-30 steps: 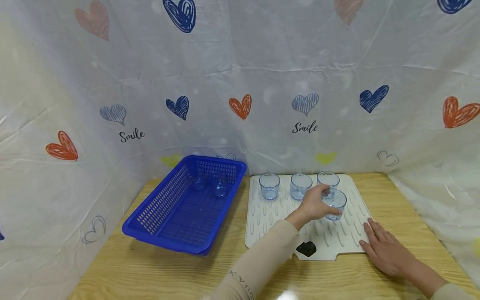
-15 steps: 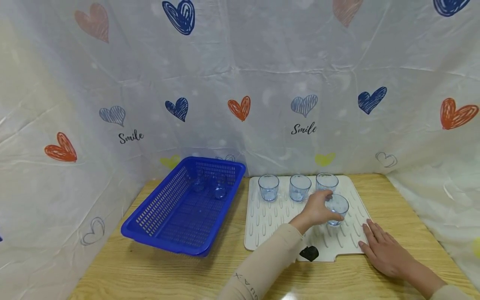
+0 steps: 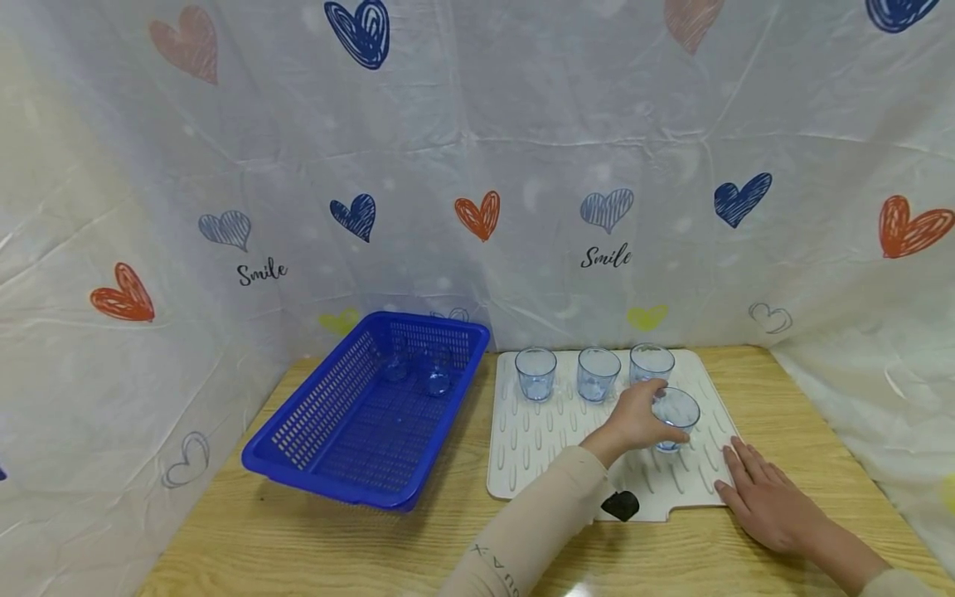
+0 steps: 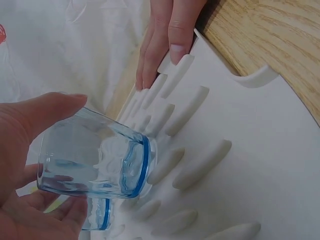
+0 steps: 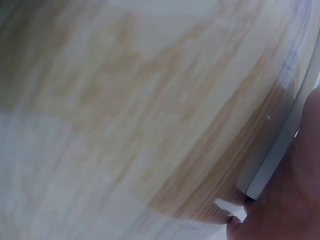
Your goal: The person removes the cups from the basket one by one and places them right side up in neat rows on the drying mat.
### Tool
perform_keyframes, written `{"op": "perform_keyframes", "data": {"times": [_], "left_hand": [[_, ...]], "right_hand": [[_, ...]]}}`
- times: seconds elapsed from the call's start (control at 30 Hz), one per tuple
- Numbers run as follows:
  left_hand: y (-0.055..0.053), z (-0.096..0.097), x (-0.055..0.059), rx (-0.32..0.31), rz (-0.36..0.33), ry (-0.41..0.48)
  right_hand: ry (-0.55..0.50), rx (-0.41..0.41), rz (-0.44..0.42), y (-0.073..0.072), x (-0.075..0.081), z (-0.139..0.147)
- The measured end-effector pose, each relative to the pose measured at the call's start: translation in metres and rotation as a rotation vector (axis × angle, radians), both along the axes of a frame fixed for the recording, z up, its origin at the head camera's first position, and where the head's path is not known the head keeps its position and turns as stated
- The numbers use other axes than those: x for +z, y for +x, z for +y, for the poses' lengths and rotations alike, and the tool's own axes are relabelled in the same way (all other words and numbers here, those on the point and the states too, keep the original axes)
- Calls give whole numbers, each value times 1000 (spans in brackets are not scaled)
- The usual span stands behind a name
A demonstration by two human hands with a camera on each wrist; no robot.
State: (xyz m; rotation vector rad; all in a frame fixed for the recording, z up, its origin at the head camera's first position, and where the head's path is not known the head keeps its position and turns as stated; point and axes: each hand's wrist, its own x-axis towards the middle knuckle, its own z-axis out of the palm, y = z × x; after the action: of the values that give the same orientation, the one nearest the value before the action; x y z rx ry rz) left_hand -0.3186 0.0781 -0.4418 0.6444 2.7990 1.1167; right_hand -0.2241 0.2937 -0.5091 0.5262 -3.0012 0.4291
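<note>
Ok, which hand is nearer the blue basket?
Left hand: it grips a glass at the white mat, right of the basket; the right hand rests at the mat's right edge, farther away.

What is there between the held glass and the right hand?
Only bare, ridged white mat separates the glass from the right hand, as the head view shows.

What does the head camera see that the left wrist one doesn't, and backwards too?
Only the head view shows the blue basket with glasses inside, and the whole row of three glasses.

Only the left wrist view shows the held glass close up from the side.

Both show the left hand holding that glass, the right hand touching the white mat, and the wooden table.
</note>
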Motion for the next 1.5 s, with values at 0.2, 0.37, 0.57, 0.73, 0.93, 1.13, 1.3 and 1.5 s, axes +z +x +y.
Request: {"op": "perform_keyframes", "data": {"times": [0.2,0.37,0.57,0.73,0.93,1.13,1.3,1.5], "left_hand": [[1,-8,4,-25,-15,-9],[2,-16,10,-48,-8,-57],[5,-30,17,-69,-20,-97],[6,-46,27,-96,4,-127],[10,-62,40,-104,33,-121],[18,-78,50,-109,65,-155],[25,-97,57,-125,92,-125],[34,-118,67,-128,127,-117]], "right_hand": [[34,0,-17,-1,1,-1],[38,-9,-32,-2,2,-1],[31,-12,-15,-2,-1,-1],[11,0,13,-2,-3,0],[4,5,4,-3,-1,1],[17,8,-15,-4,-2,1],[13,5,-42,-4,-4,2],[0,1,-49,-3,-6,3]]}}
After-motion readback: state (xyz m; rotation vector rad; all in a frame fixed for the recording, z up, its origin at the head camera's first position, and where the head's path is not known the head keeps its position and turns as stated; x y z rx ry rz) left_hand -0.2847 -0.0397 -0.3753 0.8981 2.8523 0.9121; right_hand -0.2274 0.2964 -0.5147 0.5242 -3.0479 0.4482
